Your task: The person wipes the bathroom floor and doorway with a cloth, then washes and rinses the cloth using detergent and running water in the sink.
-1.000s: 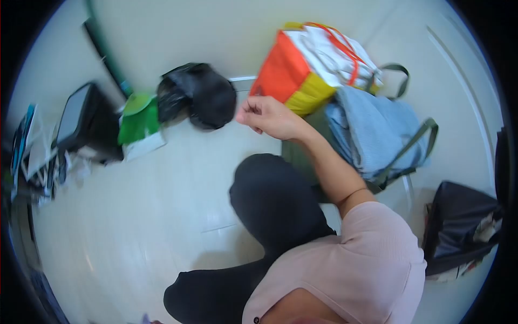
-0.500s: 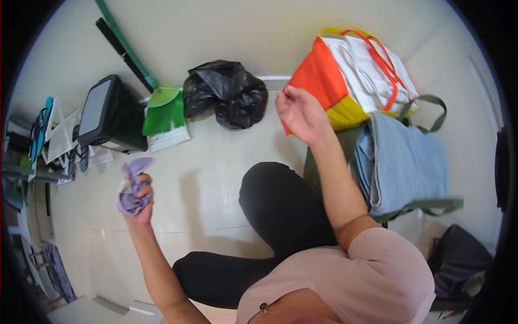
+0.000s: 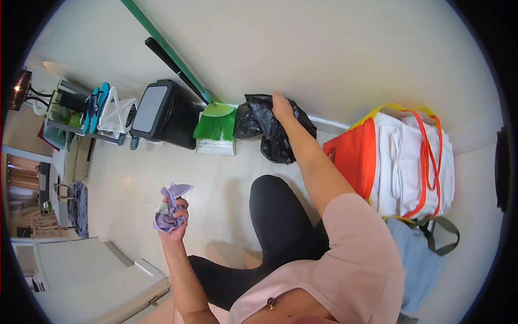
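Observation:
My left hand point(image 3: 177, 229) is closed around a crumpled purple cloth point(image 3: 171, 204), held above the floor, with a small whitish patch showing among its folds. My right hand point(image 3: 281, 108) reaches forward to the wall side and grips the top of a black plastic bag point(image 3: 276, 147). The bag is bunched up and sits on the floor against the wall. My right fingertips are partly hidden by the hand itself. Just left of the bag, a green broom point(image 3: 216, 124) leans on the wall, its bristles over a white dustpan point(image 3: 216, 147).
A black bin with a grey lid point(image 3: 152, 109) stands left of the broom. Further left are a white rack point(image 3: 116, 110) and blue flip-flops point(image 3: 96, 108). To the right sit a red, yellow and white bag point(image 3: 353, 154) of white cloth and folded blue fabric point(image 3: 413, 259).
My right hand has moved from beside the red bag to the black plastic bag and taken hold of it. The view has turned left. The purple cloth stays in my left hand.

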Demonstrator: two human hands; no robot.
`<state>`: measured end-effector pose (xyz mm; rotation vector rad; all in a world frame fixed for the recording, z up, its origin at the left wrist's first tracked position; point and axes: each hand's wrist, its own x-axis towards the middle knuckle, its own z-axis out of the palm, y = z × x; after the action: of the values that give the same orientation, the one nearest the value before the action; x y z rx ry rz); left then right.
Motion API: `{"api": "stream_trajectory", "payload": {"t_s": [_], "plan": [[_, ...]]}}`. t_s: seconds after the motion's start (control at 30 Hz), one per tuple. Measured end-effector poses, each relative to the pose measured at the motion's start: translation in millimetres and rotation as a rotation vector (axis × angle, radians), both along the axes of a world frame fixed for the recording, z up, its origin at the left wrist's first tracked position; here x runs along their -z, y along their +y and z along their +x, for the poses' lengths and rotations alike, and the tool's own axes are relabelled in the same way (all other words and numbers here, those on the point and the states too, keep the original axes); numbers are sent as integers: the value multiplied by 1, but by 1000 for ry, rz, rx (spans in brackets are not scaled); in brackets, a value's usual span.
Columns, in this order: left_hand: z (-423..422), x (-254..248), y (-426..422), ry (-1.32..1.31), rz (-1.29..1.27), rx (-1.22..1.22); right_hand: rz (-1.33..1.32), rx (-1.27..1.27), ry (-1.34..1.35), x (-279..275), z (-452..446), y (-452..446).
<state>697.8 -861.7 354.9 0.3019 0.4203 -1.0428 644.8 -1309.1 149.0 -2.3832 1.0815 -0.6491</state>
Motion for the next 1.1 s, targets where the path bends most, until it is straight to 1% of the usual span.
{"api": "stream_trajectory", "payload": {"t_s": [0.1, 0.2, 0.27, 0.3, 0.43, 0.53, 0.63, 0.67, 0.7, 0.77, 0.8, 0.83, 0.9, 0.93, 0.97, 1.03, 1.07, 1.1], "plan": [[-3, -8, -20, 10, 29, 20, 103, -72, 126, 14, -16, 4], [4, -3, -49, 41, 0, 112, 254, -300, 285, 39, -43, 22], [9, 5, -79, 3, -40, 175, 377, -361, 261, 42, -65, 32], [13, 10, -96, 14, -46, 217, 435, -389, 251, 40, -77, 36], [13, 23, -158, -1, -100, 328, 592, -463, 304, -4, -118, 48], [15, 34, -194, 33, -94, 416, 496, -244, 122, -18, -127, 58], [20, 54, -219, 82, -115, 448, 350, -264, -91, -47, -121, 75], [20, 56, -228, 57, -126, 446, 338, -283, -107, -54, -117, 85], [22, 62, -236, 9, -135, 450, 214, -344, -66, -44, -112, 90], [27, 89, -247, -77, -149, 435, 407, -471, 58, -42, -108, 91], [24, 105, -250, -214, -67, 460, 507, -509, 305, -38, -105, 88], [15, 116, -253, -260, -74, 495, 517, -528, 389, -37, -103, 85], [-2, 152, -255, -388, 60, 652, 535, -554, 552, -34, -101, 75], [-13, 170, -257, -455, 134, 711, 536, -528, 541, -20, -102, 69], [-24, 188, -259, -524, 208, 776, 461, -474, 494, -8, -101, 63], [-35, 226, -258, -401, 320, 800, 308, -362, 403, 8, -101, 46], [-38, 241, -254, -338, 383, 816, 536, -281, 340, 2, -100, 39], [-41, 256, -250, -274, 447, 830, 588, -237, 321, -4, -99, 34]]}}
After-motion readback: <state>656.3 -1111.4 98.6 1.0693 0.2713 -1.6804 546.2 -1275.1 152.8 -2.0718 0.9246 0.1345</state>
